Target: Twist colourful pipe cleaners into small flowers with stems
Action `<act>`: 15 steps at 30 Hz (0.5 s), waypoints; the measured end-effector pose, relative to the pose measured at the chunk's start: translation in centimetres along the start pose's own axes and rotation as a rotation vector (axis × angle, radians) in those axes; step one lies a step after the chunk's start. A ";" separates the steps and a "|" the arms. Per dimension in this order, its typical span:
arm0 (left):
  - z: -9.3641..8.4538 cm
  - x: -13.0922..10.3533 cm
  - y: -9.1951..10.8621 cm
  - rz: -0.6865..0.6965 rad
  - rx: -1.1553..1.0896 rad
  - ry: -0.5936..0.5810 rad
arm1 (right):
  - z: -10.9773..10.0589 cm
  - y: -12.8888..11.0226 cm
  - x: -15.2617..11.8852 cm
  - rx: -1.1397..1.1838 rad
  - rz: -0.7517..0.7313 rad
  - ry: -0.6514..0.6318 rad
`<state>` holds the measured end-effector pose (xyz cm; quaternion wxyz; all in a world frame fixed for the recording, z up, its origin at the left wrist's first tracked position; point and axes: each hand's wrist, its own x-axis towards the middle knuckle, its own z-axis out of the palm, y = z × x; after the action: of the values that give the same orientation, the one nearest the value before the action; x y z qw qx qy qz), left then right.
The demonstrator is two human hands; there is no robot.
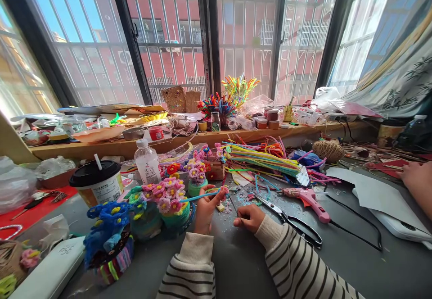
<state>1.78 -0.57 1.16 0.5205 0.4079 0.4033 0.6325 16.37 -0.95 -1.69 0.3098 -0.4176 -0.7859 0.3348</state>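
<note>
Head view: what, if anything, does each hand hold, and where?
Left hand: blue fuzzy stem, beside the pink piece. Right hand: thin dark stick, by its lower end.

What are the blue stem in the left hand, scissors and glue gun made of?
Blue stem: soft-looking matte surface, so likely chenille; any wire core is hidden.
Scissors: silvery, reflective blades, so metal, probably steel.
Glue gun: smooth, slightly glossy pink body, most likely molded plastic.
</note>
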 end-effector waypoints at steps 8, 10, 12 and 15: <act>0.1 -0.1 0.1 0.040 -0.028 0.023 | -0.3 -0.4 0.1 0.017 0.057 0.068; 0.2 -0.1 0.1 0.054 -0.042 0.040 | -0.9 -0.5 0.0 -0.008 0.060 0.223; 0.2 -0.2 0.1 0.062 -0.047 0.059 | -1.6 -0.3 -0.1 -0.065 0.053 0.452; 0.3 -0.2 0.0 0.080 -0.051 0.083 | -2.2 0.5 0.0 -0.227 0.156 0.515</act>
<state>2.10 -0.73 1.24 0.4880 0.3836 0.3915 0.6793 18.28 -0.14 -0.77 0.4234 -0.5801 -0.6794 0.1504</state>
